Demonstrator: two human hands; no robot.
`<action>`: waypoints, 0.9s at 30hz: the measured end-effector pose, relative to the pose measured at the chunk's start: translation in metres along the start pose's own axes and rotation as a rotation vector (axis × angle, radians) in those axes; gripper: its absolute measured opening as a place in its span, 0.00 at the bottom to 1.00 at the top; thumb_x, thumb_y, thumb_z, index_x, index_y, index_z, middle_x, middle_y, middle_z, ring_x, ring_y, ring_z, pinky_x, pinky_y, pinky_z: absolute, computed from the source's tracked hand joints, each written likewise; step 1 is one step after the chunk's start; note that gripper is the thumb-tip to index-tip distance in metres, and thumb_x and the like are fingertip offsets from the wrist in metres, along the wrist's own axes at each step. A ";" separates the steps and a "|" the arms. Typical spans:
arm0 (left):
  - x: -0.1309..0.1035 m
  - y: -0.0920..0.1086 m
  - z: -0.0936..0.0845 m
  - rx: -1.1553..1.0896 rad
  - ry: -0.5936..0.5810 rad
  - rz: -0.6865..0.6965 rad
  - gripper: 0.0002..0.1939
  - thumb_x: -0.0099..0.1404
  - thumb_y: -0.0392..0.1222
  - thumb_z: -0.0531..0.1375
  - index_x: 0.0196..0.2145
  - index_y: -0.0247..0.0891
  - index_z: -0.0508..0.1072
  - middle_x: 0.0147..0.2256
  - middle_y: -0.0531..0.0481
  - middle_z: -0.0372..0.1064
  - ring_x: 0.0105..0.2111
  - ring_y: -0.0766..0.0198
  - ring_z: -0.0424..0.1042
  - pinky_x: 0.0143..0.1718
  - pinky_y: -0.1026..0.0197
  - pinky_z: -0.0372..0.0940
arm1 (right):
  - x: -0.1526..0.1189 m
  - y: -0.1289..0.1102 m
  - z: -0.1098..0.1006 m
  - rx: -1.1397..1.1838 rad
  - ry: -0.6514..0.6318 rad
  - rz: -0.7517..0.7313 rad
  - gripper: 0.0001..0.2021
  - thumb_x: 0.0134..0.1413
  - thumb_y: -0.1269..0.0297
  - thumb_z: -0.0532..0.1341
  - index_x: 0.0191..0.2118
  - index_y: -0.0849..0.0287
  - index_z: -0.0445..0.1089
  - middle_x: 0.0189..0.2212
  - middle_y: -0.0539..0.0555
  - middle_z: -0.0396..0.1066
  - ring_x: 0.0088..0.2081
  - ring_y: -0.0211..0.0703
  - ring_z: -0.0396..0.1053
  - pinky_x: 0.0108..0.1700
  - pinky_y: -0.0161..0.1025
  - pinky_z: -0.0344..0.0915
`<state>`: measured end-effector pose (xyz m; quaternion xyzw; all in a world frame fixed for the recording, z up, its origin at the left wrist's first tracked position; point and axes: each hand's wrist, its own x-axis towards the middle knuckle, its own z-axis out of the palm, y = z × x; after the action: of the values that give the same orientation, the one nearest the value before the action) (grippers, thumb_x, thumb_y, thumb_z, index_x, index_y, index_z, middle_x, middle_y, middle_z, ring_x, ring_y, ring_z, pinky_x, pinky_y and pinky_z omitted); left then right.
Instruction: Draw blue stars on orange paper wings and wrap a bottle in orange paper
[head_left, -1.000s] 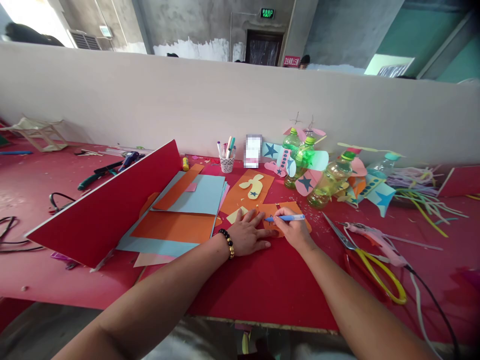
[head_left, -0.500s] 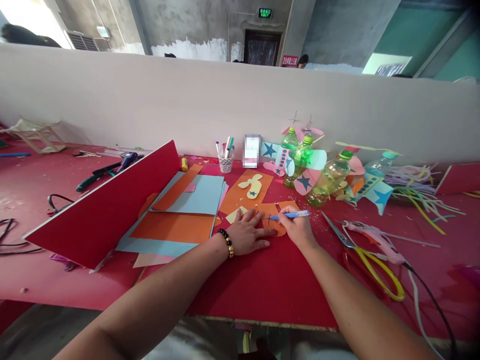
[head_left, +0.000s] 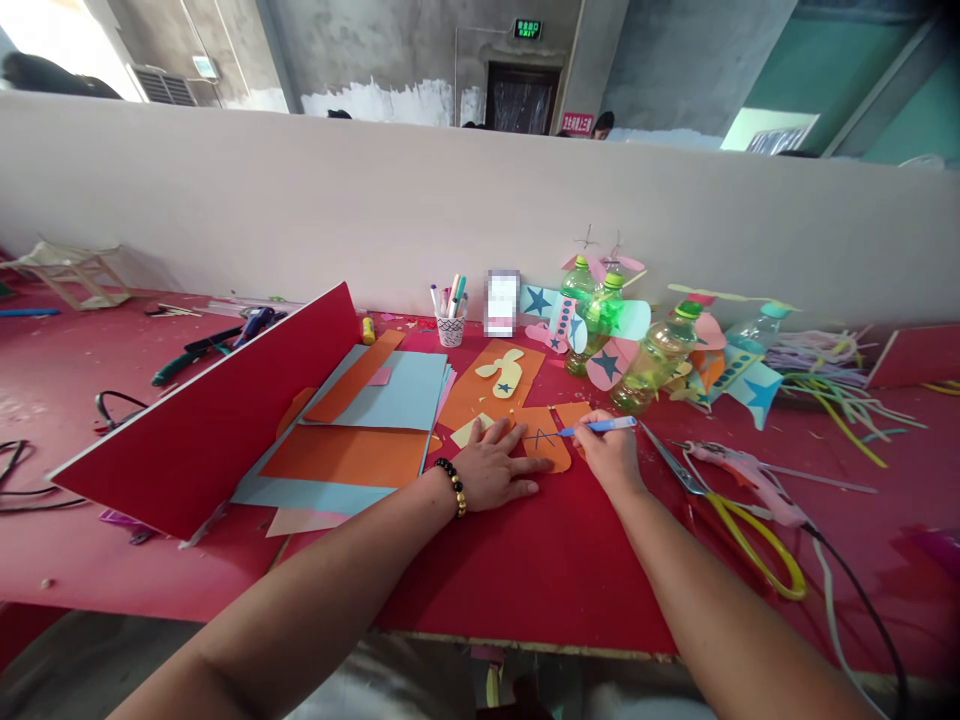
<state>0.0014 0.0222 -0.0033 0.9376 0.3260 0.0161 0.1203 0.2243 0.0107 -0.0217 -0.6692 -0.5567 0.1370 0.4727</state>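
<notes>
My right hand point(head_left: 609, 455) grips a blue marker point(head_left: 611, 425), its tip at the right end of blue star lines drawn on an orange paper piece point(head_left: 553, 459). My left hand point(head_left: 495, 465) lies flat with fingers spread, its fingertips on the left edge of that piece. Just behind, a yellow paper cutout point(head_left: 507, 378) with a dark star rests on an orange sheet point(head_left: 466, 385). A pale yellow scrap point(head_left: 469, 433) sits by my left fingertips.
Stacked blue and orange paper point(head_left: 345, 455) lies left, beside a red divider board point(head_left: 217, 410). A marker cup point(head_left: 450, 330) and phone point(head_left: 502, 303) stand behind. Decorated plastic bottles point(head_left: 664, 350) are back right. Yellow-handled scissors point(head_left: 739, 520) and a pink glue gun point(head_left: 750, 480) lie right.
My right hand has moved slightly right with the marker. More of the star shows, with a longer crossing line. My left hand has stayed in place.
</notes>
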 end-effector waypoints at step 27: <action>0.000 -0.002 0.001 -0.005 0.012 0.024 0.25 0.68 0.64 0.42 0.61 0.64 0.57 0.67 0.50 0.38 0.65 0.38 0.37 0.56 0.26 0.34 | -0.008 -0.016 0.003 0.163 -0.263 -0.142 0.08 0.53 0.59 0.58 0.28 0.55 0.65 0.23 0.49 0.71 0.29 0.43 0.70 0.33 0.37 0.64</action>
<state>0.0002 0.0230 -0.0044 0.9410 0.3154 0.0239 0.1203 0.2093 0.0037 -0.0137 -0.5642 -0.6465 0.2342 0.4570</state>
